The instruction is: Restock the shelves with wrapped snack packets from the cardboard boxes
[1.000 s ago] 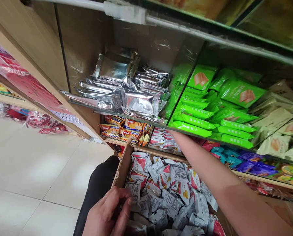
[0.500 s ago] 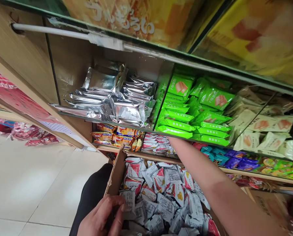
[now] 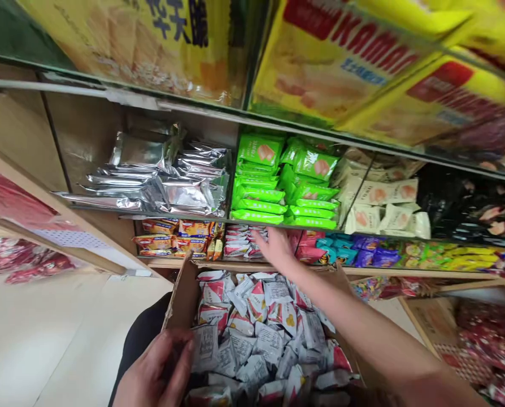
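Note:
A cardboard box (image 3: 179, 295) full of small white-and-red wrapped snack packets (image 3: 269, 339) sits in front of me, by my dark-clothed leg. My left hand (image 3: 157, 362) is closed over the box's left wall, fingers curled at the rim beside the packets. My right arm reaches over the box to the lower shelf. There my right hand (image 3: 273, 247) is open, thumb and fingers apart, next to a row of matching packets (image 3: 238, 240). The glass shelf edge above comes close to its fingertips, and nothing shows in its grip.
Above are silver packets (image 3: 184, 195), green packets (image 3: 258, 206) and cream packets (image 3: 365, 217) on a glass shelf. Orange packets (image 3: 193, 229) lie left of my right hand; teal packets (image 3: 337, 249) and purple packets (image 3: 375, 251) lie right. A glass edge (image 3: 201, 108) runs overhead.
My right hand, hidden under the glass shelf before, now shows at the lower shelf's front. The view has shifted, showing more of the shelves on the right. My left hand stays at the box.

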Action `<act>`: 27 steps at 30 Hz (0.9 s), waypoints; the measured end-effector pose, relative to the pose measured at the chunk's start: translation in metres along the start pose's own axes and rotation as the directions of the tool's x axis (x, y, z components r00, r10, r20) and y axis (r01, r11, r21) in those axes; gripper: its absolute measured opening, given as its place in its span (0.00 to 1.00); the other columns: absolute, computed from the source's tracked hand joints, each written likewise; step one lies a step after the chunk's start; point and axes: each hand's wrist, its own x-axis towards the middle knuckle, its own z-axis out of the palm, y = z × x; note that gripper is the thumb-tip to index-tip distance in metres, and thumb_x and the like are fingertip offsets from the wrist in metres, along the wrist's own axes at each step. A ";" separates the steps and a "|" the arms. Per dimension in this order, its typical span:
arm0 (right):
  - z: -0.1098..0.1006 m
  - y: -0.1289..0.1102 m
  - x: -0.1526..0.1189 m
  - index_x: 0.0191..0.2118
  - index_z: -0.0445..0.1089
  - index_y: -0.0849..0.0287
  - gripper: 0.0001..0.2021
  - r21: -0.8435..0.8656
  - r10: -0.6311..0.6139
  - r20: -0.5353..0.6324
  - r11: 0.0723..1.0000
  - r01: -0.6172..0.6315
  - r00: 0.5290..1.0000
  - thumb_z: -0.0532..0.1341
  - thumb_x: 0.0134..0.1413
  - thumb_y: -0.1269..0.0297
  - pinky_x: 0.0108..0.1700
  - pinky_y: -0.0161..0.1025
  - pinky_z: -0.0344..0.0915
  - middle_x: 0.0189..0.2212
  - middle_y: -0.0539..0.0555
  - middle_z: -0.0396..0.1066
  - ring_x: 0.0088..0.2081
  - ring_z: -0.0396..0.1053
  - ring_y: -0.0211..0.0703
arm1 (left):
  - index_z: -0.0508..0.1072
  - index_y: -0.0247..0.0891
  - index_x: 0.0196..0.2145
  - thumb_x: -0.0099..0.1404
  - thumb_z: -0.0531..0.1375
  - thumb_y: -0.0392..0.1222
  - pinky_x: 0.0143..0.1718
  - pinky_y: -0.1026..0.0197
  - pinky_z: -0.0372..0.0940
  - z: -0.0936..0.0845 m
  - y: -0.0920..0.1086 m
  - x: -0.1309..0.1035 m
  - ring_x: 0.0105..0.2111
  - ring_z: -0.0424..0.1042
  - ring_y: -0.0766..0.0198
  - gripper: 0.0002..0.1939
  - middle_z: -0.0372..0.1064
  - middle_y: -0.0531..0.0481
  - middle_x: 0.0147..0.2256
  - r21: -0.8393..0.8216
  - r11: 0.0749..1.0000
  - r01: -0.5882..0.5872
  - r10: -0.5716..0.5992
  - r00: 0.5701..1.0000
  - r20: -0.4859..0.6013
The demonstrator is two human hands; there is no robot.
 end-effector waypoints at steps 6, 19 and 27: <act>-0.007 -0.004 -0.095 0.43 0.64 0.60 0.11 0.052 -0.486 0.424 0.855 0.515 0.764 0.50 0.56 0.70 0.44 0.39 0.57 0.38 0.56 0.66 0.43 0.58 0.43 | 0.67 0.44 0.32 0.57 0.53 0.51 0.27 0.70 0.66 0.002 0.004 0.003 0.29 0.73 0.66 0.10 0.74 0.55 0.31 0.106 0.993 0.049 -0.053 0.998 0.042; -0.046 -0.030 -0.087 0.35 0.71 0.59 0.11 0.125 -0.298 0.550 0.953 0.276 0.780 0.62 0.45 0.60 0.38 0.35 0.58 0.30 0.53 0.69 0.36 0.65 0.42 | 0.59 0.43 0.52 0.55 0.56 0.47 0.44 0.56 0.63 0.026 0.051 0.019 0.47 0.65 0.56 0.27 0.63 0.45 0.50 -0.098 0.961 -0.257 0.269 0.952 0.148; -0.110 -0.030 -0.112 0.33 0.71 0.61 0.12 0.671 -0.024 0.560 0.599 -0.436 0.828 0.61 0.42 0.60 0.30 0.31 0.57 0.26 0.48 0.68 0.26 0.61 0.34 | 0.55 0.36 0.55 0.54 0.59 0.45 0.26 0.66 0.57 0.035 0.110 0.022 0.25 0.62 0.69 0.32 0.63 0.57 0.24 -0.509 0.851 0.131 0.234 0.772 0.591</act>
